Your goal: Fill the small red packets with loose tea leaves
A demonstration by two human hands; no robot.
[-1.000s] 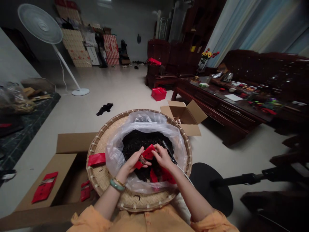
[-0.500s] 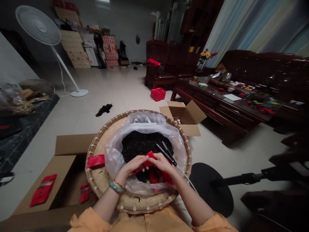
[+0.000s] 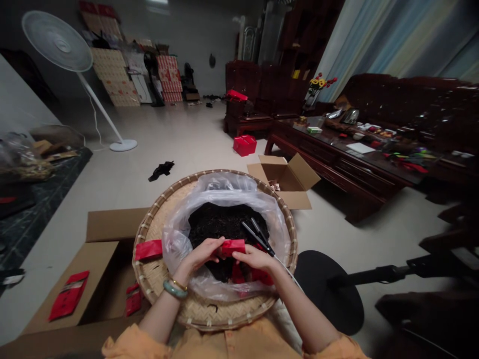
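A small red packet (image 3: pixel 234 246) is held between my two hands above an open clear plastic bag (image 3: pixel 174 234). My left hand (image 3: pixel 205 254) grips its left end, fingers bent around it. At the right end, my right hand (image 3: pixel 256 259) pinches the packet with the thumb in front. Dark dry leaves, like loose tea (image 3: pixel 217 217), fill the bag, which rests in a round woven bamboo tray (image 3: pixel 144 224). A black two-armed tool resembling a hair straightener (image 3: pixel 267 248) lies over the leaves, jaws apart. More red packets (image 3: pixel 258 275) lie under my right hand, partly hidden.
Another red packet (image 3: pixel 148 250) sits on the tray's left side. An open cardboard box (image 3: pixel 103 227) stands at left, a flat red packet (image 3: pixel 70 295) on its flap. Beyond the tray is a second open box (image 3: pixel 299 182). A black round stand base (image 3: pixel 325 289) is at right.
The red packet has turned from a tilted, mostly covered position to lying level with its long side showing. My hands have moved slightly apart, toward its two ends.
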